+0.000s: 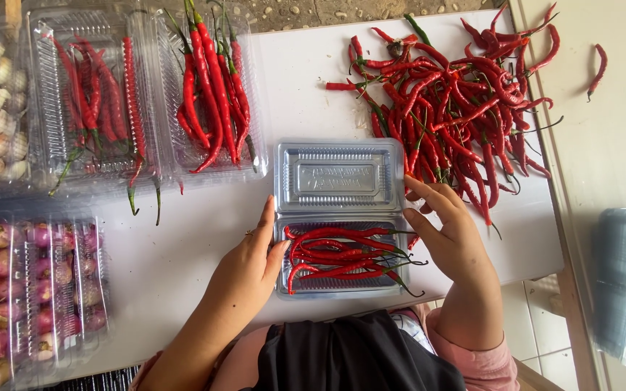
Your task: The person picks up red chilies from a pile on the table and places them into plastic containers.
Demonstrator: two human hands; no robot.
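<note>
Seen from above, an open clear plastic clamshell box (338, 217) lies on the white surface (182, 246) right in front of you. Its near half holds a small bundle of red chillies (342, 257); its lid half lies flat and empty beyond. Your left hand (251, 264) rests open against the box's left edge, fingers together, pinching nothing. Your right hand (443, 228) touches the right edge at the hinge, fingers loosely spread. Green stems poke past the tray's right rim, so they may catch in the seam and stop the lid seating. The loose chilli pile (458, 108) sits just beside your right hand; a sweep could scatter it.
</note>
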